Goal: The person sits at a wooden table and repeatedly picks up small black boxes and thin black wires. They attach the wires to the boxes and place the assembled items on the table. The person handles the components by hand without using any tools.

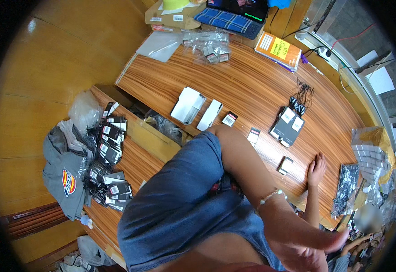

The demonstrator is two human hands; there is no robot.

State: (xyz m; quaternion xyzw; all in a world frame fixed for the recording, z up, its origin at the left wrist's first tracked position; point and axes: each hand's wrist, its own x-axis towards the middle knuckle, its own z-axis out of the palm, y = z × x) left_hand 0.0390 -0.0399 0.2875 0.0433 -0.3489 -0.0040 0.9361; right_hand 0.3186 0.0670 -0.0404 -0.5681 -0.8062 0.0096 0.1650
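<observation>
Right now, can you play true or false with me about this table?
1. A grey shirt lies at the left. True.
2. The laptop sits in the middle of the table. False: it is at the far edge.
3. A hand lies flat on the wood, next to a small black box. True.
4. The book at the far end is blue. False: it is orange, with a yellow note on it.
</observation>
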